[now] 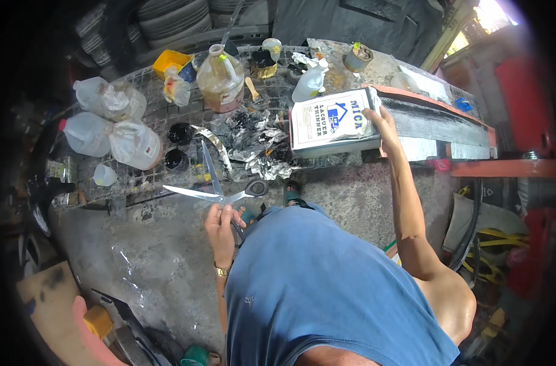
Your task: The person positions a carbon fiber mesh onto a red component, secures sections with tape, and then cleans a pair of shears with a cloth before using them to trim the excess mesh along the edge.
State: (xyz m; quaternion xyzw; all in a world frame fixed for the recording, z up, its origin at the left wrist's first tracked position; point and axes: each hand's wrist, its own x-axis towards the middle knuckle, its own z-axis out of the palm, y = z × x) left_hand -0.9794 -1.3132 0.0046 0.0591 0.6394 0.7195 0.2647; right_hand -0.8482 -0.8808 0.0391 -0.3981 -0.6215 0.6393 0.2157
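Left hand (219,232) has fingers closed on open scissors (217,197) at the worktop (186,116) front edge; right hand (386,130) grips rectangular can (311,125), same edge.

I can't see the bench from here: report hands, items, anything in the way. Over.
Left hand holding scissors, blades spread. Right hand gripping white can by its right end. Crumpled scraps just left of the can.
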